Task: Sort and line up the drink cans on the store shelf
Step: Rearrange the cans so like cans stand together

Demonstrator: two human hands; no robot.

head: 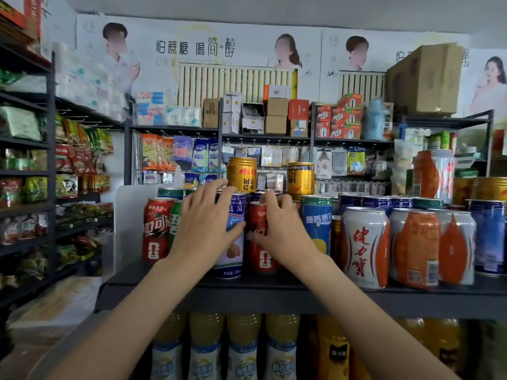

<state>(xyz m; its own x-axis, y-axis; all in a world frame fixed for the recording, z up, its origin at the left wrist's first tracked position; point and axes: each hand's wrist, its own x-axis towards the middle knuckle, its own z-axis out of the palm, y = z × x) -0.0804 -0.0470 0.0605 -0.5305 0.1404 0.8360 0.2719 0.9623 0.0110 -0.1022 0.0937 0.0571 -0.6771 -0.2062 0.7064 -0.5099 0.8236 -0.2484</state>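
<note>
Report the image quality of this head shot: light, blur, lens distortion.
Head view: even, soft light, no hard shadows or strong glare on the front-row cans; wide-angle bending at the edges, the side racks leaning; the bottles under the shelf are dim and soft; left hand and right hand fairly sharp.

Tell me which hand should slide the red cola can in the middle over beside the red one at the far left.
Left, probably. The right hand grips the middle red can, but the left hand and its blue-and-white can block the way to the far-left red can.
</note>
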